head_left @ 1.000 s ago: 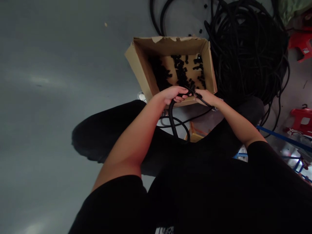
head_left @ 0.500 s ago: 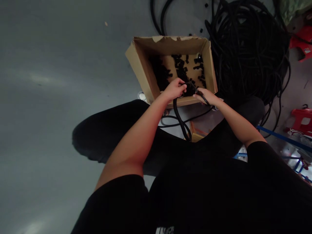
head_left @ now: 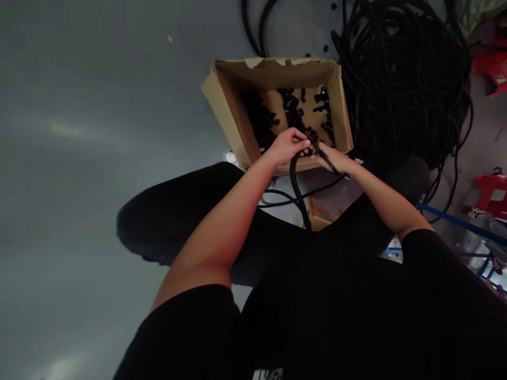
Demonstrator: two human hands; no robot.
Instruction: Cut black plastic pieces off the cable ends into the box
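Note:
My left hand point(head_left: 290, 146) is closed on a thick black hose point(head_left: 295, 182), which hangs down from the fingers toward my lap. My right hand point(head_left: 332, 157) grips black-handled scissors point(head_left: 327, 162); their dark blades point up and left, close to my left fingertips. Both hands are over the near edge of an open cardboard box point(head_left: 224, 108). Inside it lie many short black pieces point(head_left: 292, 105), which look like cut hose. Whether the blades touch the hose is too dark to make out.
A large tangled heap of black hose point(head_left: 407, 89) lies right of the box. Red plastic stools point(head_left: 491, 192) and a blue bar point(head_left: 463, 221) are at the far right. A few black bits point(head_left: 326, 48) lie on the grey floor point(head_left: 79, 105) behind the box.
My left hand has moved a little to the right, carrying the hose closer to the scissors. My right hand stays nearly in place.

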